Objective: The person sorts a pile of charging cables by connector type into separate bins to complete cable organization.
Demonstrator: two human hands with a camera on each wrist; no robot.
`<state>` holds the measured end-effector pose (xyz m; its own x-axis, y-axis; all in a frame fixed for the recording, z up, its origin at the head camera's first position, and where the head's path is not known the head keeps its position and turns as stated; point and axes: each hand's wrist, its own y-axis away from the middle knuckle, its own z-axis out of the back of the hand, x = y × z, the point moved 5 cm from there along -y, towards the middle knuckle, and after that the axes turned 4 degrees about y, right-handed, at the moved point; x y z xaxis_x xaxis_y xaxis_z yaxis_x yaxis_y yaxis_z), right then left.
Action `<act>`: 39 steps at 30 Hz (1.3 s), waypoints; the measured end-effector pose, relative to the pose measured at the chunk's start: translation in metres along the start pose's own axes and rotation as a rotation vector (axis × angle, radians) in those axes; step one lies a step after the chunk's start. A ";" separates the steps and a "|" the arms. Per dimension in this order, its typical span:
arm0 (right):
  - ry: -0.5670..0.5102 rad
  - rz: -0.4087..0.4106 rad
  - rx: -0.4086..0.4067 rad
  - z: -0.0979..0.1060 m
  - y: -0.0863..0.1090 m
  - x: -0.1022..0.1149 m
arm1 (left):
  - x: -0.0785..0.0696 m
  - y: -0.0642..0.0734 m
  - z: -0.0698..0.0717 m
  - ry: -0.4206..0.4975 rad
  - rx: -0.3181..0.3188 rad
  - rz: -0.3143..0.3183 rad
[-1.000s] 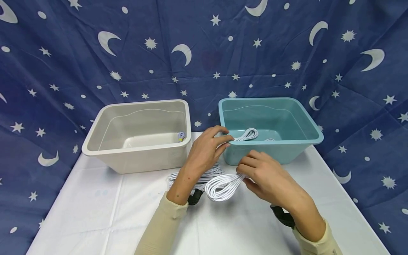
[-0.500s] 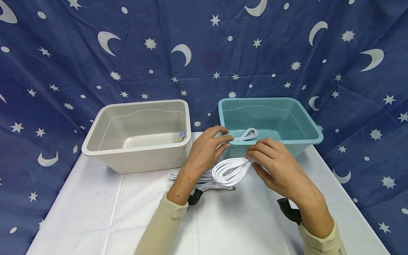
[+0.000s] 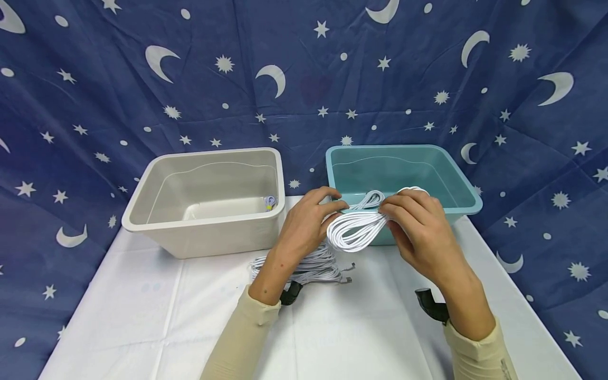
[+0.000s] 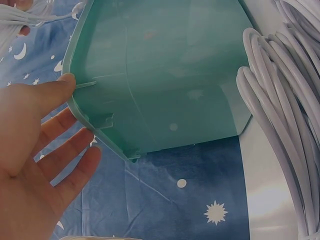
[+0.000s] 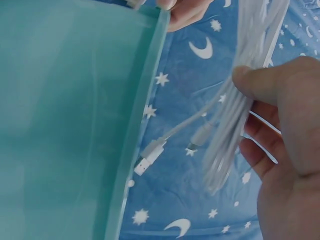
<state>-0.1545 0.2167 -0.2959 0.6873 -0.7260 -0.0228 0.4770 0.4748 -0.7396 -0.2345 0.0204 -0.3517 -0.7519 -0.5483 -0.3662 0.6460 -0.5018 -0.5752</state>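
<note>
Between the two hands, a white cable coil [image 3: 352, 233] is hanging at the near rim of the teal bin [image 3: 380, 170]; from my end I'm not able to tell if it's touching. Right hand [image 3: 420, 229] is pinching the coil, thumb against fingers. Left hand [image 3: 306, 222] is gripping the rim, thumb one side, fingers the other. I'm judging this partway: a smaller coil [image 3: 373, 199] is lying in the teal bin between the hands, a small cable bundle [image 3: 269, 202] is sitting in the beige bin [image 3: 204, 237] left of the left hand, the held coil isn't resting inside yet, and a cable pile [image 3: 319, 268] is lying beside the left wrist. Right wrist feed is showing a USB plug [image 5: 152, 154] dangling by the held coil, hidden from the head view; left wrist feed is showing the rim grip up close; only the head view is giving me the bins' contents.
</note>
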 end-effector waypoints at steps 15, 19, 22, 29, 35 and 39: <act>0.063 -0.143 -0.081 -0.010 0.009 -0.037 | 0.001 0.000 0.000 -0.032 0.008 0.003; 0.071 -0.194 -0.076 -0.015 0.014 -0.046 | 0.001 -0.001 0.001 -0.023 -0.002 -0.006; 0.069 -0.224 -0.081 -0.018 0.016 -0.051 | 0.001 0.000 0.001 -0.017 0.000 -0.008; 0.066 -0.250 -0.047 -0.028 0.022 -0.059 | 0.001 0.001 0.000 -0.009 0.014 0.008; 0.062 -0.266 -0.067 -0.028 0.023 -0.059 | 0.000 0.001 0.000 0.001 0.010 0.006; 0.065 -0.279 -0.059 -0.026 0.022 -0.056 | 0.000 0.001 0.001 0.002 0.003 -0.001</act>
<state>-0.1968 0.2549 -0.3285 0.4961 -0.8560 0.1454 0.6087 0.2235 -0.7613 -0.2337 0.0195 -0.3517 -0.7530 -0.5461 -0.3670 0.6454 -0.5046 -0.5734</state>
